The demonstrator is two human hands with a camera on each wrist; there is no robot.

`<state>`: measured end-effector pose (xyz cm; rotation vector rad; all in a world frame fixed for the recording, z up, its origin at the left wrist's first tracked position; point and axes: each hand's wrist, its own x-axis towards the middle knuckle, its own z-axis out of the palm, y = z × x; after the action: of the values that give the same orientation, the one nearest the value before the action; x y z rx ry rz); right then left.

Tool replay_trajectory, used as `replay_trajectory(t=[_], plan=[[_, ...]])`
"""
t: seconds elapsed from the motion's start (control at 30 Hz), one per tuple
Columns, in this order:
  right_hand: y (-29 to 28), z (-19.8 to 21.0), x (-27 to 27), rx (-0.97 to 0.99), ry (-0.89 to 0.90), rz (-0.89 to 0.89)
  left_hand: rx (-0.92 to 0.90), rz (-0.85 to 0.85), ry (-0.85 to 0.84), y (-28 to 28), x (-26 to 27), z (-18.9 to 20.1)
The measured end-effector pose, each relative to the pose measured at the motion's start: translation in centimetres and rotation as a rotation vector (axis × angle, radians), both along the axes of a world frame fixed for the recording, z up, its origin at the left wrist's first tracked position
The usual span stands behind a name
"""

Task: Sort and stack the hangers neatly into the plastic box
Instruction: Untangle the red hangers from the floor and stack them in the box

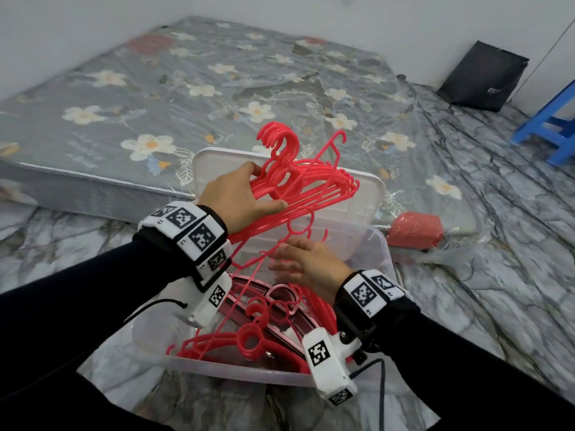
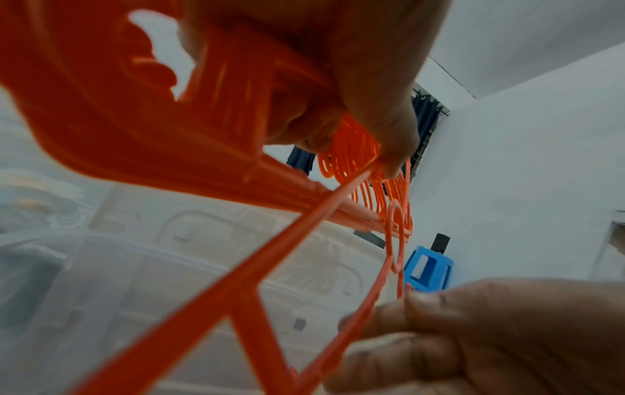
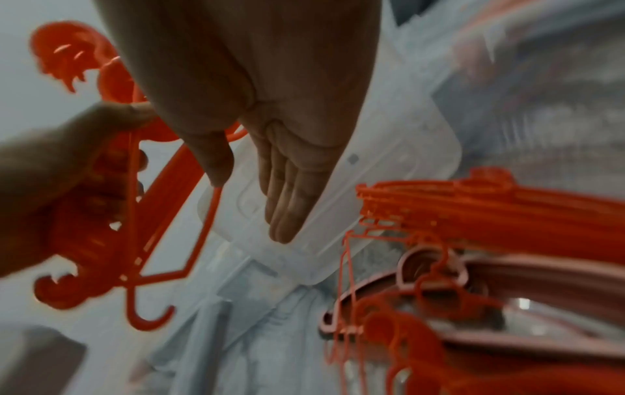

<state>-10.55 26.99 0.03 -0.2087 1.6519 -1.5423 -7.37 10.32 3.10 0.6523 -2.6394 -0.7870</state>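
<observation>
My left hand (image 1: 267,188) grips a bunch of red hangers (image 1: 311,181) by their necks, held above the clear plastic box (image 1: 217,368). One thin red hanger (image 2: 304,229) dangles slantwise from the bunch toward the box. My right hand (image 1: 289,259) hovers open and blurred just below the bunch, fingers (image 3: 287,208) straight, its thumb by the thin hanger's bar. Inside the box lie more red hangers (image 1: 249,340) and some darker pink ones (image 1: 280,293). In the left wrist view my left hand's fingers (image 2: 382,112) wrap the bunch (image 2: 162,120).
The box's clear lid (image 1: 357,197) leans upright against a floral mattress (image 1: 186,88) behind the box. A red bag (image 1: 417,228) lies to the right on the marbled floor (image 1: 497,275). A blue stool (image 1: 553,129) and a black bag (image 1: 482,76) stand far right.
</observation>
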Motion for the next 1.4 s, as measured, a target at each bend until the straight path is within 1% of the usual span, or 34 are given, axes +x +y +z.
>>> replay_trajectory(t=[0.1, 0.2, 0.27, 0.33, 0.43, 0.53, 0.63, 0.73, 0.83, 0.97, 1.1, 1.23, 1.4], plan=[[-0.1, 0.0, -0.6, -0.087, -0.026, -0.129, -0.025, -0.014, -0.024, 0.0, 0.0, -0.3], [0.3, -0.3, -1.7, -0.058, 0.104, -0.182, -0.010, -0.025, -0.077, -0.4, 0.2, -0.2], [0.9, -0.1, -2.7, 0.001, 0.280, -0.179, -0.002, -0.032, -0.133, -1.1, 0.4, 0.2], [1.7, 0.6, -4.3, 0.096, 0.516, -0.163, -0.010, -0.022, -0.171, -2.0, 0.9, 0.8], [3.1, 2.1, -6.4, 0.245, 0.856, -0.103, -0.068, 0.010, -0.195, -3.2, 1.6, 1.5], [4.4, 3.1, -7.6, 0.380, 1.093, 0.032, -0.129, -0.001, -0.265, -3.7, 2.0, 1.7], [5.2, 3.6, -8.0, 0.454, 1.236, 0.155, -0.188, -0.007, -0.294, -3.8, 2.0, 1.6], [5.2, 3.7, -7.4, 0.516, 1.311, 0.292, -0.186, -0.023, -0.291, -3.3, 2.0, 1.8], [4.4, 3.4, -6.2, 0.517, 1.367, 0.378, -0.120, -0.094, -0.277, -2.3, 2.0, 1.9], [3.5, 3.7, -5.3, 0.439, 1.406, 0.350, -0.109, -0.161, -0.245, -1.0, 1.7, 1.3], [3.6, 3.6, -5.4, 0.440, 1.412, 0.300, -0.072, -0.166, -0.242, -0.8, 1.1, 1.1], [3.8, 3.4, -5.3, 0.400, 1.424, 0.266, -0.101, -0.201, -0.241, -0.3, 0.9, 0.8], [3.6, 3.3, -5.0, 0.364, 1.469, 0.243, -0.045, -0.222, -0.245, 0.2, 0.9, 1.0]])
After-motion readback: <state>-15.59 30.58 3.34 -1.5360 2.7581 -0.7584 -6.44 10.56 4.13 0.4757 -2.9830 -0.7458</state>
